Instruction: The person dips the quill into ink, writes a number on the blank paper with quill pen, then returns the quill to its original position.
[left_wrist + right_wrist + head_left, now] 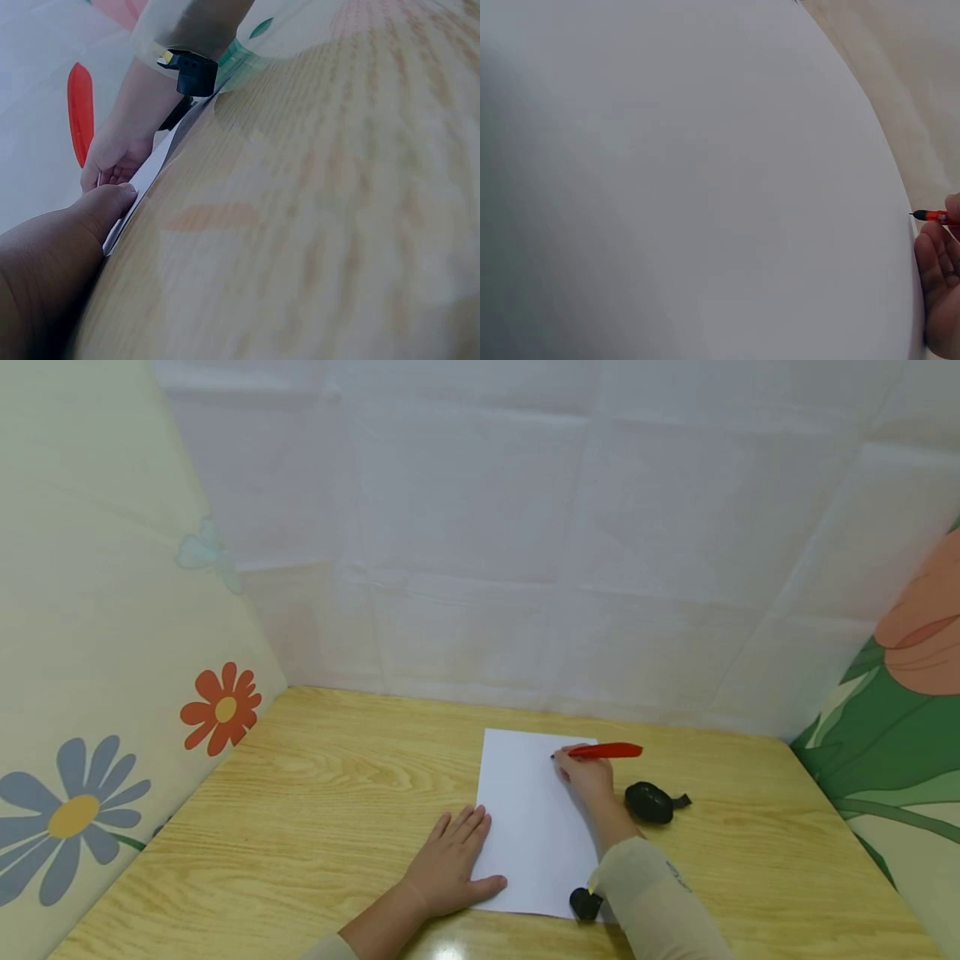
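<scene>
A white sheet of paper (pixel 528 827) lies on the wooden table. My right hand (pixel 587 772) pinches a red pen (pixel 611 750) with a broad, flat upper end, its dark tip close over the paper's upper right part. In the right wrist view the pen (pixel 933 217) shows its black point, with the curled fingers of the right hand (pixel 941 277) around it. At the lower left edge of the sheet, my left hand (pixel 450 868) rests flat, fingers straight and thumb on the paper. From the left wrist view, the red pen (pixel 80 112) stands up above the right hand (pixel 120 157).
A black, shiny oval object (pixel 649 803) with a short stem lies right of the paper, near the right forearm. A small black device (pixel 585 903) sits at the right wrist, over the sheet's lower corner. White cloth (pixel 465 527) hangs behind the table (pixel 337 793), flower-patterned cloth at both sides.
</scene>
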`<state>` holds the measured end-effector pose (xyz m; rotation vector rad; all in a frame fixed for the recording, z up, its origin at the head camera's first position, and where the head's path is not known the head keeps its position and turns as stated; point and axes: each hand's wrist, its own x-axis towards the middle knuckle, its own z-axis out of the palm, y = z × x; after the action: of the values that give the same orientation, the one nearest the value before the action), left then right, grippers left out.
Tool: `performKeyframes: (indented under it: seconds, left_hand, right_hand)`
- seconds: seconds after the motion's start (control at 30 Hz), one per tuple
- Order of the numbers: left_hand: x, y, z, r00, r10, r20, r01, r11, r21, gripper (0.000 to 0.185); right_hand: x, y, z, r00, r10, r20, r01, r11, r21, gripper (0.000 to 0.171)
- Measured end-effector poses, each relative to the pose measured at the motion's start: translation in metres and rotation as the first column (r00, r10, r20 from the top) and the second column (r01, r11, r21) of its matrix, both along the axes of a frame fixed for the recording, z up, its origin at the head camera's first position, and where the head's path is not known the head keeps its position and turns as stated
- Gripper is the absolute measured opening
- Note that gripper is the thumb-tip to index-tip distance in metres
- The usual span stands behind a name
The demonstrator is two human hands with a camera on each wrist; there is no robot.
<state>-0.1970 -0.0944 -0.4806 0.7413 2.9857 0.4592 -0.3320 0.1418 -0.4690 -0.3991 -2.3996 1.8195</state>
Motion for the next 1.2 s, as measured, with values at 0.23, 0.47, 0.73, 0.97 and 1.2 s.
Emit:
performKeyframes:
  seconds: [0.23,0.47,0.73,0.97,1.2]
  left_hand:
    - [0.0001,-0.0002,-0.0006,1.0,0.003,-0.005,-0.003,1.0,0.006,0.09]
    - [0.0,-0.0003,-0.0018,1.0,0.006,0.019,-0.007,0.999,0.032,0.089]
    - [0.0003,0.0001,0.0008,1.0,0.007,0.018,-0.007,1.0,0.024,0.09]
    - [0.0005,0.0001,0.001,1.0,0.008,0.017,-0.008,1.0,0.022,0.089]
    - [0.0001,0.0002,0.0,1.0,0.013,0.016,-0.013,1.0,0.024,0.09]
  right_hand:
    - [0.0006,0.0008,-0.0004,1.0,0.013,0.013,-0.013,1.0,-0.013,0.027]
    - [0.0009,-0.0004,0.0006,0.999,0.003,0.048,-0.001,0.999,-0.033,0.028]
    - [0.0002,-0.002,0.0,0.998,-0.012,0.059,0.015,0.999,-0.042,0.028]
    - [0.0004,-0.0031,0.0015,0.998,-0.014,0.063,0.017,0.999,-0.049,0.027]
    - [0.0023,-0.004,0.0017,0.998,0.001,0.062,-0.001,1.0,-0.004,0.029]
